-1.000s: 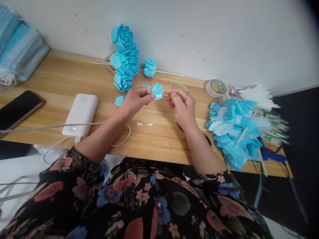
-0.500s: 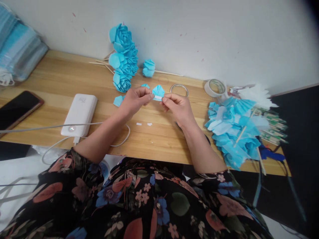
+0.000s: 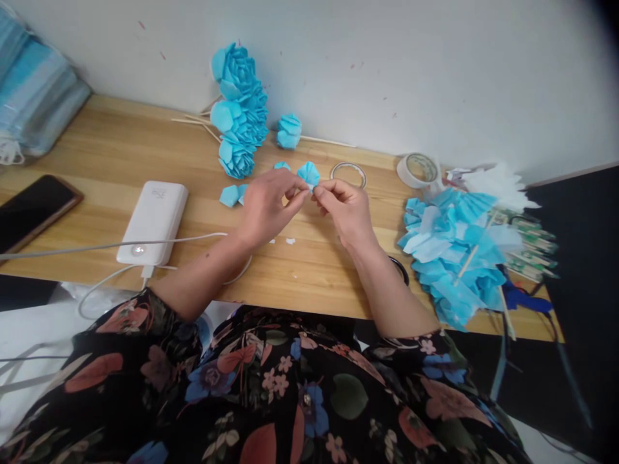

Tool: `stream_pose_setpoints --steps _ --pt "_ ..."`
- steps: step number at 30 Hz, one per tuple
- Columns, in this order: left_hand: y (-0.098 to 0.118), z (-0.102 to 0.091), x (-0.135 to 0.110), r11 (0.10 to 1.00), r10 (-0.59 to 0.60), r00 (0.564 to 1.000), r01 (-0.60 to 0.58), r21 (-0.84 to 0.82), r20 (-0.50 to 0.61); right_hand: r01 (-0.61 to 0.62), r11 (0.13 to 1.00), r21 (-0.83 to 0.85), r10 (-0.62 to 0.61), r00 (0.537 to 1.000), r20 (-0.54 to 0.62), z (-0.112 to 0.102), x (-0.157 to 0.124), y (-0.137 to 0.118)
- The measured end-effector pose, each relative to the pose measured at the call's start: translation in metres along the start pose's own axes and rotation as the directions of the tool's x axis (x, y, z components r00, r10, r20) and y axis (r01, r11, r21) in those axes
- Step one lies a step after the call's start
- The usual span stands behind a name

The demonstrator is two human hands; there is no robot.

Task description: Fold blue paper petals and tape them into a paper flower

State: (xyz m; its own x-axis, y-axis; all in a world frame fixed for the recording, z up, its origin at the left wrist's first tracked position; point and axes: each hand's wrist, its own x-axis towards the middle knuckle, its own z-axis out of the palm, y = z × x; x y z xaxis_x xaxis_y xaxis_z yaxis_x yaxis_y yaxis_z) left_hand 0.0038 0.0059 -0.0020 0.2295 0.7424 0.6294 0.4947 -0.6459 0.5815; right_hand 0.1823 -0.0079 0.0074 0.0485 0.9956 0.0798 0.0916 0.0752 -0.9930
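A small folded blue paper petal (image 3: 308,173) is held above the wooden table (image 3: 120,154) between both hands. My left hand (image 3: 267,205) pinches its lower left edge with thumb and forefinger. My right hand (image 3: 344,207) pinches its lower right edge, fingers curled close. The two hands touch at the fingertips. Loose blue petals (image 3: 231,194) lie on the table just left of my left hand. Small white tape bits (image 3: 290,241) lie below the hands.
Finished blue paper roses (image 3: 238,103) on sticks lie at the back. A white power bank (image 3: 153,221) with cable and a phone (image 3: 29,211) sit left. Two tape rolls (image 3: 420,169) and a heap of blue paper (image 3: 454,245) sit right. Stacked masks (image 3: 33,96) are far left.
My hands have closed together on the petal. The white tape strip seen on the petal before is now covered by my fingers, and my left hand has turned its back upward.
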Motion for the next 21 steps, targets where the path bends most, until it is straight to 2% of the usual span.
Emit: stream_pose_setpoints --steps 5,11,16,21 --pt "-0.001 -0.001 0.002 0.993 -0.113 0.992 0.112 0.023 0.054 0.052 0.998 -0.017 -0.052 0.999 0.012 0.000 -0.001 0.003" --pt "0.008 -0.006 0.006 0.963 -0.255 0.961 0.262 -0.054 0.109 0.097 0.990 -0.104 -0.098 0.995 -0.002 0.004 -0.006 0.001" --pt "0.009 -0.006 0.006 0.948 -0.294 0.950 0.304 -0.095 0.104 0.130 0.974 -0.188 -0.139 0.990 -0.036 0.008 -0.010 -0.001" --pt "0.008 -0.002 0.004 0.954 -0.292 0.952 0.297 -0.050 0.089 0.170 0.952 -0.255 -0.191 0.980 -0.060 0.013 -0.013 0.000"
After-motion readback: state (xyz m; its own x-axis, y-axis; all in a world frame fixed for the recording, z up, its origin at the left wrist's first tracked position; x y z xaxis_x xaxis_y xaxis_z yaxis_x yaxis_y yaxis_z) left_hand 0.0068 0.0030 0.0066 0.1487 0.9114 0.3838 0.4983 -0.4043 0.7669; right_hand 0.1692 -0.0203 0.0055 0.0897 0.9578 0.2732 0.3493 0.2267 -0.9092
